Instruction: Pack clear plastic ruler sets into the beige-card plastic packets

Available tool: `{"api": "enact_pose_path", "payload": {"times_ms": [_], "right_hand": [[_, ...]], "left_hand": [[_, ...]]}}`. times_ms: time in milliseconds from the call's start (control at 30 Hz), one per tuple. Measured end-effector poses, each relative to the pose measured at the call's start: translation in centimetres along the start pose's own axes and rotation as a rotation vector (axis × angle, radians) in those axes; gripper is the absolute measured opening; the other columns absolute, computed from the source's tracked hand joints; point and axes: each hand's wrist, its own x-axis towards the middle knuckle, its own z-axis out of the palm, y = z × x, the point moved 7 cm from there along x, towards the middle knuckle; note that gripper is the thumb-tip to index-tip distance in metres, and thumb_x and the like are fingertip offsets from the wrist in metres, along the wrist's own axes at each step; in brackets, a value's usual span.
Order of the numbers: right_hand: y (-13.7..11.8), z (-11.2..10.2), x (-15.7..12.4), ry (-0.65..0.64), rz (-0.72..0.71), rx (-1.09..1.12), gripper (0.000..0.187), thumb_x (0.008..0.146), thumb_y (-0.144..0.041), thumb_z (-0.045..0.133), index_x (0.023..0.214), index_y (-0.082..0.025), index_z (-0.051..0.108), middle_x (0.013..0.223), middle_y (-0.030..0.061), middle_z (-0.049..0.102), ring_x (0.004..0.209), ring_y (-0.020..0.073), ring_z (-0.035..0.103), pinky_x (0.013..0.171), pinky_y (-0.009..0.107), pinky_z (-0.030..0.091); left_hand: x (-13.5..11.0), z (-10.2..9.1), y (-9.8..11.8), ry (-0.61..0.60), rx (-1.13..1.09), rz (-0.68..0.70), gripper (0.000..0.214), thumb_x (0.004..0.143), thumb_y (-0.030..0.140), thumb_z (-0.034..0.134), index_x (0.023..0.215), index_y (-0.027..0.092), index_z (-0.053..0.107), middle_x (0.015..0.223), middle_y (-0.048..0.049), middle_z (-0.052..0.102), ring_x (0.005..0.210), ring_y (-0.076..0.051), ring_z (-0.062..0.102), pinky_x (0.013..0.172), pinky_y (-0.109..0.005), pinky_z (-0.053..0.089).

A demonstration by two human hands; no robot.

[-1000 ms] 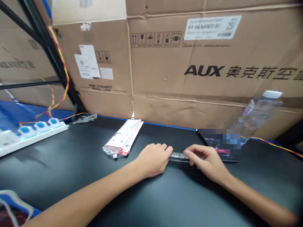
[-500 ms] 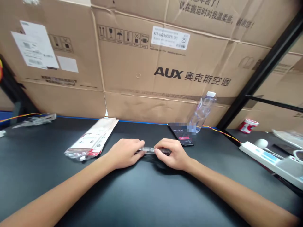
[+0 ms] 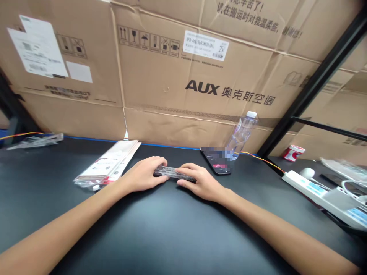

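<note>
A narrow clear plastic packet (image 3: 172, 172) with something dark inside lies on the black table (image 3: 172, 229) between my hands. My left hand (image 3: 143, 174) rests on the table with its fingers curled over the packet's left end. My right hand (image 3: 199, 181) is closed on the right end, fingers on top. Both forearms reach in from the bottom of the view. The packet's ends are hidden under my fingers.
A stack of flat red and white packets (image 3: 107, 165) lies left of my hands. A phone (image 3: 216, 162) and a clear water bottle (image 3: 241, 133) stand behind my right hand. A white power strip (image 3: 323, 196) lies at right. Large cardboard boxes (image 3: 172, 76) wall the table's back edge.
The view swung right, bringing the power strip and black frame post into sight. My hands have closed in on the packet, and it now sits slightly tilted, a little nearer the boxes.
</note>
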Motion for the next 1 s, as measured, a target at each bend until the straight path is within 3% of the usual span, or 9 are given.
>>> {"api": "enact_pose_path", "payload": {"times_ms": [167,367,500,633,1000], "right_hand": [[-0.9,-1.0,-0.2,0.122,-0.078,0.063,0.027,0.089,-0.029,0.066,0.115,-0.021,0.07,0.111,0.0102,0.068,0.096,0.0199,0.068,0.087,0.034,0.057],[-2.4,-2.1,-1.0,0.259,-0.19,0.053,0.02,0.084,-0.022,0.067,0.104,-0.02,0.069,0.103,0.0098,0.068,0.087,0.0183,0.067,0.082,0.032,0.058],[-2.3,-1.8,-0.9,0.227,-0.191,0.055,0.02,0.083,-0.019,0.066,0.103,-0.018,0.067,0.103,0.0099,0.068,0.088,0.0176,0.067,0.083,0.03,0.057],[-1.8,-1.6,-0.7,0.197,-0.157,0.065,0.018,0.083,-0.018,0.064,0.101,-0.018,0.066,0.102,0.0097,0.068,0.091,0.0179,0.067,0.085,0.031,0.056],[-2.1,-2.1,-0.8,0.234,-0.166,0.047,0.008,0.084,-0.017,0.063,0.092,-0.018,0.065,0.092,0.0081,0.068,0.08,0.0166,0.065,0.076,0.03,0.056]], "left_hand": [[0.1,0.3,-0.3,-0.08,-0.211,-0.117,0.022,0.073,0.027,0.065,0.095,0.022,0.062,0.083,0.0022,0.066,0.073,-0.017,0.06,0.068,-0.027,0.046],[0.0,0.5,1.3,-0.135,-0.357,-0.121,0.025,0.072,0.029,0.068,0.096,0.021,0.065,0.083,0.0018,0.067,0.072,-0.016,0.061,0.067,-0.026,0.048],[0.0,0.7,1.3,-0.152,-0.366,-0.102,0.03,0.075,0.039,0.071,0.1,0.021,0.067,0.089,0.0002,0.07,0.078,-0.018,0.064,0.072,-0.028,0.05],[0.1,0.7,0.9,-0.092,-0.287,-0.082,0.036,0.078,0.05,0.069,0.101,0.023,0.069,0.097,-0.0013,0.072,0.086,-0.02,0.066,0.078,-0.03,0.051],[0.0,1.3,2.0,-0.075,-0.191,0.034,0.034,0.086,0.051,0.063,0.108,0.025,0.068,0.105,-0.0032,0.069,0.094,-0.021,0.063,0.084,-0.032,0.049]]}}
